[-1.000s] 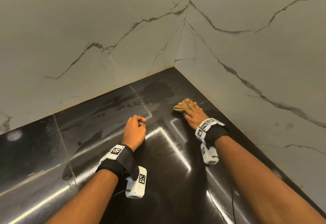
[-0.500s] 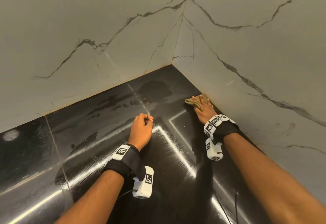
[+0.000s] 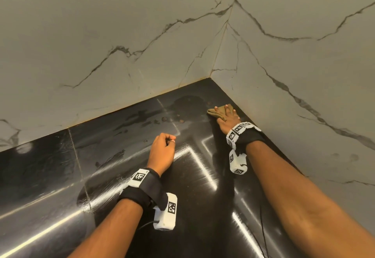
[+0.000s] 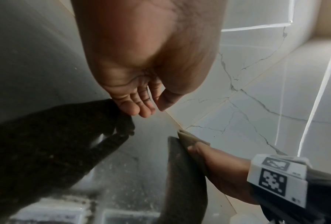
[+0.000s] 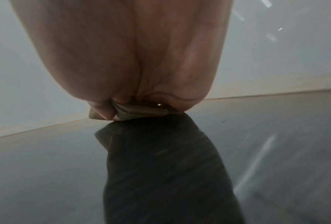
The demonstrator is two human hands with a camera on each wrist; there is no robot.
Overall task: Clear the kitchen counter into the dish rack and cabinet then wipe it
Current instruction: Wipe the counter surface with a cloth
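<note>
An olive-brown cloth (image 3: 212,112) lies on the glossy black counter (image 3: 121,156), close to the back corner and the right wall. My right hand (image 3: 226,112) presses down on it with spread, flat fingers; the right wrist view shows the cloth (image 5: 137,112) squeezed under the palm (image 5: 122,60). My left hand (image 3: 163,146) rests on the counter nearer to me, curled into a fist with nothing in it. The left wrist view shows its bent fingers (image 4: 141,106) and, beyond them, the cloth (image 4: 187,139) under the right hand (image 4: 218,166).
Marbled grey walls meet in a corner: the back wall (image 3: 121,54) and the right wall (image 3: 304,75) bound the counter. Water drops (image 3: 164,119) and wet smears sit left of the cloth. Streaky wiped marks cover the surface near my arms.
My right hand has slid the cloth over to the right wall and then farther back toward the corner. The left fist has stayed resting on the counter.
</note>
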